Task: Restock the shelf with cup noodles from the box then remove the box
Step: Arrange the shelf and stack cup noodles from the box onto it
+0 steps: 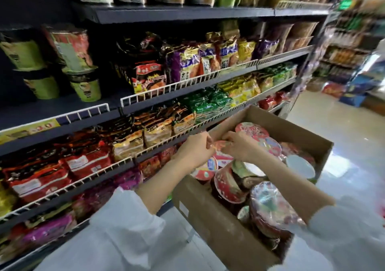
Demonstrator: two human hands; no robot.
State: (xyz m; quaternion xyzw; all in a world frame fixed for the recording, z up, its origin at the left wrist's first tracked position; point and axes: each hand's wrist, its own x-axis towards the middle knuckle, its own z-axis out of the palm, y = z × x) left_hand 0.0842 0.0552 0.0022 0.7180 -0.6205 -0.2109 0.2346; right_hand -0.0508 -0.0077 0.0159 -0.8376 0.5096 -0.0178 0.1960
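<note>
From my head camera, both my hands, left (194, 149) and right (239, 146), pinched one noodle cup (220, 148) between them in the box (218, 229). The shelf (87, 106) lay up and left, nearer my left grip.

- My left hand (194, 150) and right hand (239, 146) meet on one cup noodle (220, 147) at the box's (218, 229) far-left corner.
- Right of and nearer than the grip, more cups (270, 204) lie in the box.
- Left of the grip stands the shelf (187, 14); packets (87, 162) fill its lower tiers.
- Well above-left of the grip, stacked cups (85, 83) sit on a higher tier.
</note>
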